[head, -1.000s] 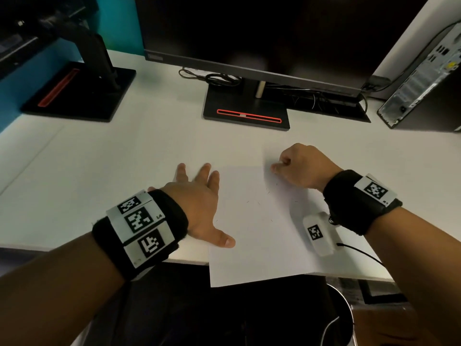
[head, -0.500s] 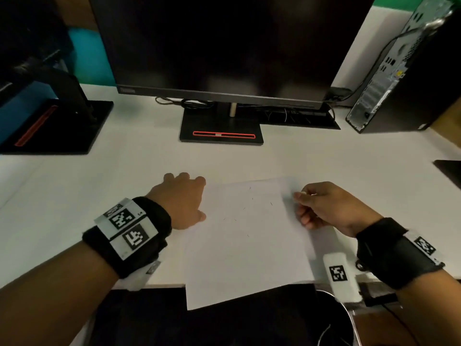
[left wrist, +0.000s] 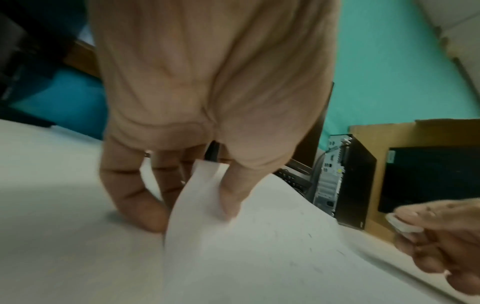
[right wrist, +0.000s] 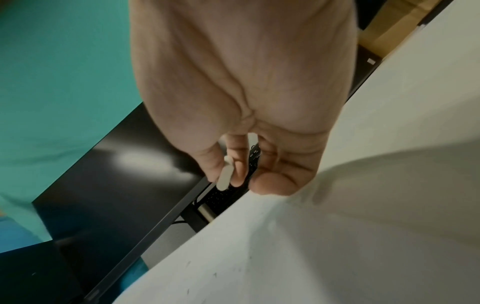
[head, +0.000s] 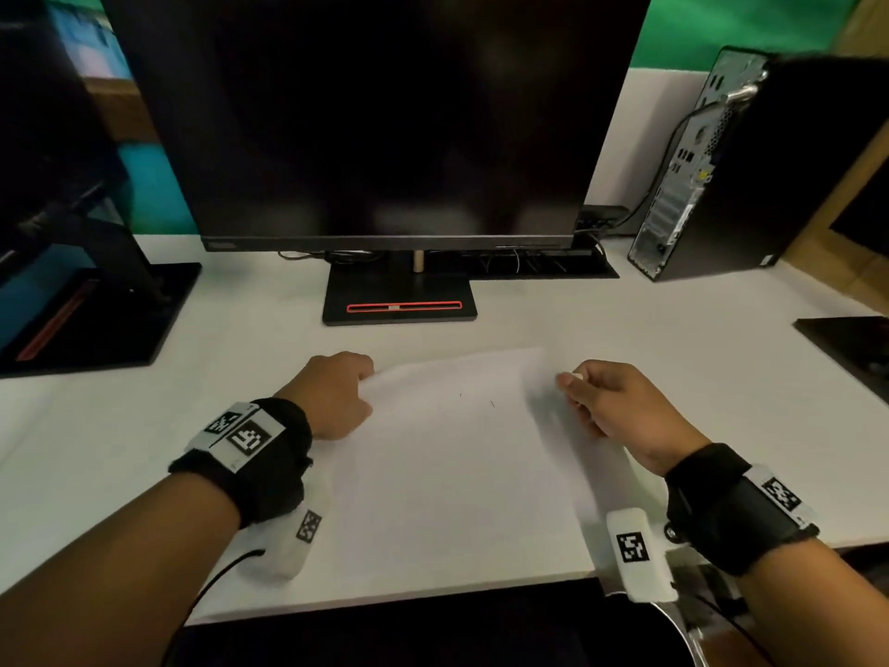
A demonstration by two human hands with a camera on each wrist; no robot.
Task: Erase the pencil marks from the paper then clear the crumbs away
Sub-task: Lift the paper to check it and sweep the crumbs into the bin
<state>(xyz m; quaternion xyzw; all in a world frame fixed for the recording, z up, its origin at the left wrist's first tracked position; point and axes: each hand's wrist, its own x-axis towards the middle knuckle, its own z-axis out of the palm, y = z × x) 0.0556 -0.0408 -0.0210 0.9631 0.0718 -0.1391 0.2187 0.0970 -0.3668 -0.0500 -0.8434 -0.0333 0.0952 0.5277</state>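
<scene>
A white sheet of paper (head: 457, 474) lies on the white desk (head: 697, 377) in front of me, with a few small pencil marks (head: 491, 404) near its far half. My left hand (head: 358, 387) pinches the sheet's far left corner between thumb and fingers, and the left wrist view shows that edge (left wrist: 197, 185) curled upward. My right hand (head: 577, 392) pinches a small white eraser (head: 575, 376) between thumb and forefinger at the sheet's right edge. Its other fingers curl against that raised edge (right wrist: 298, 205). Dark specks (right wrist: 214, 274) dot the paper below it.
A dark monitor (head: 385, 113) on a black base (head: 399, 300) stands just beyond the paper. A second monitor stand (head: 96, 310) is at the far left, a PC tower (head: 721, 175) at the far right, and a black slab (head: 851, 344) at the right edge. The desk's front edge (head: 433, 594) is close.
My left hand went from lying flat to pinching the paper's far left corner. My right hand left the middle of the sheet for its right edge. Both edges are lifted.
</scene>
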